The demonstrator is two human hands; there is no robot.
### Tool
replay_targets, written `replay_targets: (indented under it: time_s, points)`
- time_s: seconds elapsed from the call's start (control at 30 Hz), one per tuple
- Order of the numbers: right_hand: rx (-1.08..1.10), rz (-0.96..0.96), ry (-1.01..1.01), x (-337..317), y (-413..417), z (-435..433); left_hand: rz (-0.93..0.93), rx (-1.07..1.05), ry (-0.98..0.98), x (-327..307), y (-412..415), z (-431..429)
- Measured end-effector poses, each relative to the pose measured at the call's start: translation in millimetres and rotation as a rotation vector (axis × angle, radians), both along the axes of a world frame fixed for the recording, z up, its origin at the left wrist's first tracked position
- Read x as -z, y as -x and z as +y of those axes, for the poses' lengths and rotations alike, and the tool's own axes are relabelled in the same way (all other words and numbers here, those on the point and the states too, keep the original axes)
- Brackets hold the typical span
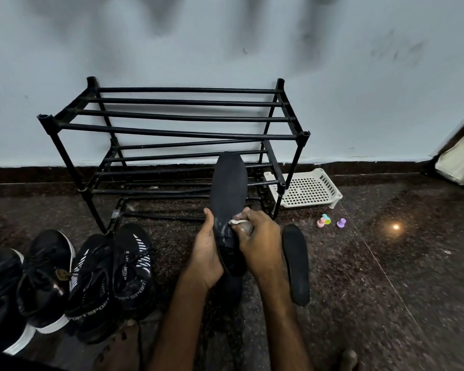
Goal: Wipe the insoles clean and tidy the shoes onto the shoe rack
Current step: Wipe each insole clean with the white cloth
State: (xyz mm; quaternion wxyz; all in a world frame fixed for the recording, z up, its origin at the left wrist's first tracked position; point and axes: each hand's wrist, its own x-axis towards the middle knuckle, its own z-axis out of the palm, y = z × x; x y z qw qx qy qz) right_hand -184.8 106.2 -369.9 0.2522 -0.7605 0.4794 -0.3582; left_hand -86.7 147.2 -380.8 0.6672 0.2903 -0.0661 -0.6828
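At eight o'clock four black shoes (91, 277) stand in a row. "SPORT" reads on the right pair, and the leftmost is cut off by the frame edge. The left hand (205, 253) grips a dark insole (228, 188), toe pointing to twelve, before the shoe rack (172, 129). The right hand (255, 236) pinches a white wipe (239, 223) against it. A second insole (296, 263) lies at three o'clock — dark floor (386, 277) stretches beyond.
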Motion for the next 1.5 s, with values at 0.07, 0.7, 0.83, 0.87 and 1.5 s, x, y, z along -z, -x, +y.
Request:
replay_targets:
  time_s: [0.07, 0.7, 0.83, 0.87, 1.5]
  points:
    - [-0.047, 0.046, 0.006, -0.5, 0.5, -0.3, 0.017, -0.020, -0.017, 1.8, -1.2, -1.1]
    - [-0.165, -0.088, 0.047, -15.2, -6.8, 1.3, -0.012, 0.050, 0.001, 3.5, 4.4, -1.2]
    - [-0.053, 0.037, 0.056, -18.0, 12.2, -12.8, 0.002, 0.013, -0.004, 6.1, 5.4, -3.6]
    - [0.011, 0.033, 0.083, -17.7, 13.6, -14.9, -0.015, 0.018, -0.009, 5.0, 6.9, -4.3]
    - [-0.091, -0.205, -0.175, -29.4, 20.5, -6.6, -0.013, 0.036, 0.012, 5.5, -5.0, -5.7]
